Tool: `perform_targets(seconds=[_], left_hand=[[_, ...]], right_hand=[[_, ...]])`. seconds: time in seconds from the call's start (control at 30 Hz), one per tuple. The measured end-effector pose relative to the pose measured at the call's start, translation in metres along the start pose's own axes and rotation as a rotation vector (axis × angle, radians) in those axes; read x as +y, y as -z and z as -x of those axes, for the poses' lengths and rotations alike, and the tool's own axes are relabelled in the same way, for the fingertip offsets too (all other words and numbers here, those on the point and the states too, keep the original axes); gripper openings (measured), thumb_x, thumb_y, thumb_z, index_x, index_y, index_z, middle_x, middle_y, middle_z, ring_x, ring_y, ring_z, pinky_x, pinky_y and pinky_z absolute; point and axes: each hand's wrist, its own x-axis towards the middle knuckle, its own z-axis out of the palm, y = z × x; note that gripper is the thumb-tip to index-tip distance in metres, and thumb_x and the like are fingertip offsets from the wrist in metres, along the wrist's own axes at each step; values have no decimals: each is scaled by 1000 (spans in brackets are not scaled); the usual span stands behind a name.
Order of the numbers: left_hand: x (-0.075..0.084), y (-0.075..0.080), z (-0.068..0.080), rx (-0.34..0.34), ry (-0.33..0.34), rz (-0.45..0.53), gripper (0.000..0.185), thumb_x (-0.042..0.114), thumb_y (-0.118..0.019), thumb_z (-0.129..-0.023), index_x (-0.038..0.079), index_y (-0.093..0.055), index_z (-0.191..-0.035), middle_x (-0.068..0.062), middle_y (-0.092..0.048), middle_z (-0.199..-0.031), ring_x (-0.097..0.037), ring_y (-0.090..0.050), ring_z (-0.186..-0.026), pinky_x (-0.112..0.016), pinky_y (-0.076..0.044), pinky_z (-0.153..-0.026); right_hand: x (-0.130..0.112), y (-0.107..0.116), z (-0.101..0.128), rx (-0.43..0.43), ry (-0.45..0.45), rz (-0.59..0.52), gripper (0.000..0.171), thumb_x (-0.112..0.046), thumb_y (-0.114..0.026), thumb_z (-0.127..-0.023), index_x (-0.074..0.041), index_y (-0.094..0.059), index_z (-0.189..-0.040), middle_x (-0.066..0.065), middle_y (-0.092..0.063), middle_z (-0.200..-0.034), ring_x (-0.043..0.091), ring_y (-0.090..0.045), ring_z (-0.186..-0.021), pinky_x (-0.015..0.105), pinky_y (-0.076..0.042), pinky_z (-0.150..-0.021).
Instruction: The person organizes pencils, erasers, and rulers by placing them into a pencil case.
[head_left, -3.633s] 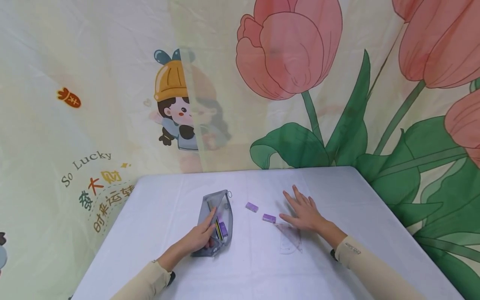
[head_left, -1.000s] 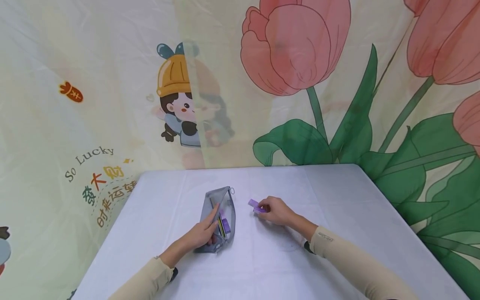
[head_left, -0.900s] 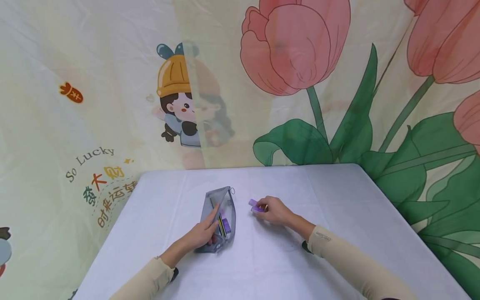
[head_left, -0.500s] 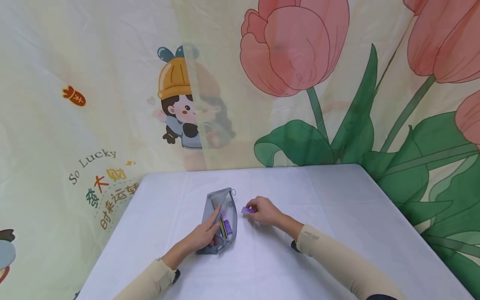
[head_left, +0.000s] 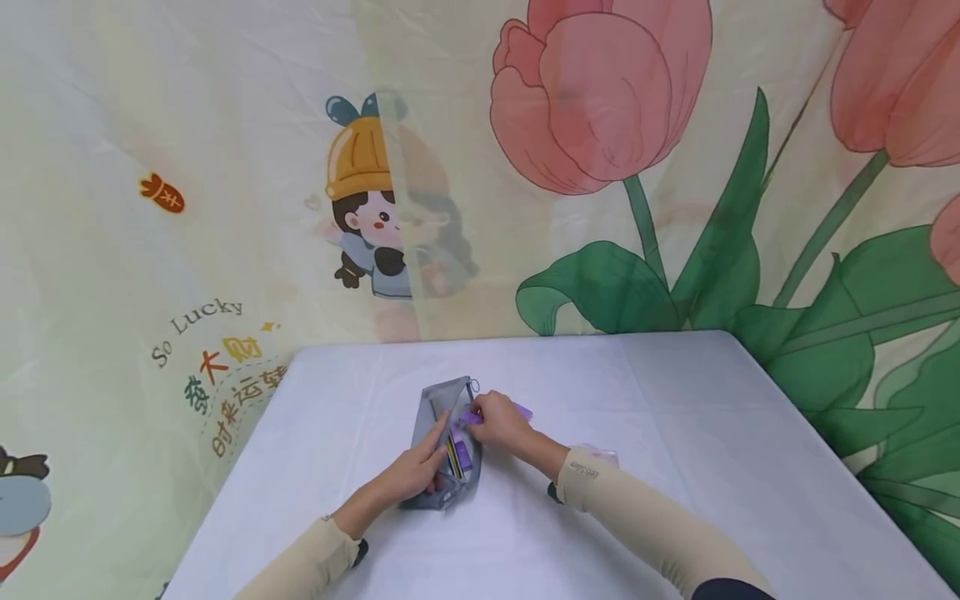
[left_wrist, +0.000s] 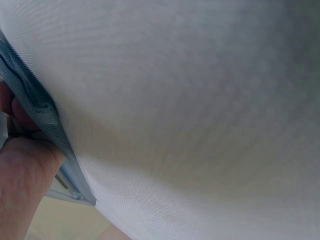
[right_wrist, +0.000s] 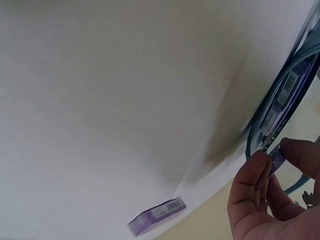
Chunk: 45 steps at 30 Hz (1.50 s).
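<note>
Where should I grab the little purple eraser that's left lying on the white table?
Pinch the small purple eraser across its two long sides, coming from above. It lies flat on the white table, apart from the grey mesh pencil pouch, so its sides are free.

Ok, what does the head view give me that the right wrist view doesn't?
Only the head view shows the left hand holding the grey mesh pouch's edge, the whole pouch lying on the white table, and a clear item beside the right sleeve. Only the right wrist view shows, close up, the labelled items inside the pouch mouth. Both show the right hand pinching a purple eraser at the pouch opening, and a second purple eraser lying on the table.
</note>
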Motion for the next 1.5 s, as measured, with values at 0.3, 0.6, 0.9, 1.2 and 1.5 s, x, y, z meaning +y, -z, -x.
perform_targets(seconds=[0.3, 0.6, 0.9, 1.2, 1.5], left_hand=[[5, 0, -2, 6, 8, -5, 60, 30, -35, -108, 35, -5, -160, -4, -63, -68, -17, -58, -62, -32, -46, -63], [8, -1, -1, 11, 18, 9, 60, 30, -36, -108, 35, -6, -160, -6, -62, -68, -17, -58, -63, -33, -45, -64], [3, 1, 2, 18, 21, -2, 60, 29, -36, -108, 34, -4, -160, -4, -62, -67, -17, -58, -62, -32, -45, -65], [-1, 1, 0, 7, 15, -2, 61, 27, -35, -108, 36, -3, -159, -4, -62, -67, -17, -59, -62, -33, -46, -66], [-2, 1, 2, 7, 16, 17, 60, 28, -37, -108, 34, -6, -160, -4, -62, -67, -16, -59, -61, -32, -47, -66]], right_hand=[[-6, -7, -5, 26, -57, 3, 7, -7, -74, -79, -2, -70, -81, 3, -62, -69, 13, -52, -61, 22, -46, -53], [-11, -11, -1, 6, -93, -68, 21, -15, -73, -86, -3, -68, -70, -2, -55, -57, 9, -47, -49, 20, -39, -45], [-10, -6, 1, -69, -51, -79, 7, -11, -69, -89, -4, -73, -88, 2, -67, -75, 9, -57, -63, 21, -49, -58], [0, 2, 10, -89, 66, -6, 19, -17, -67, -91, -5, -73, -104, 2, -68, -89, 9, -60, -77, 21, -51, -69], [25, 21, 24, -56, 123, 84, 24, -20, -67, -93, -5, -71, -111, 5, -69, -102, 17, -65, -93, 33, -54, -83]])
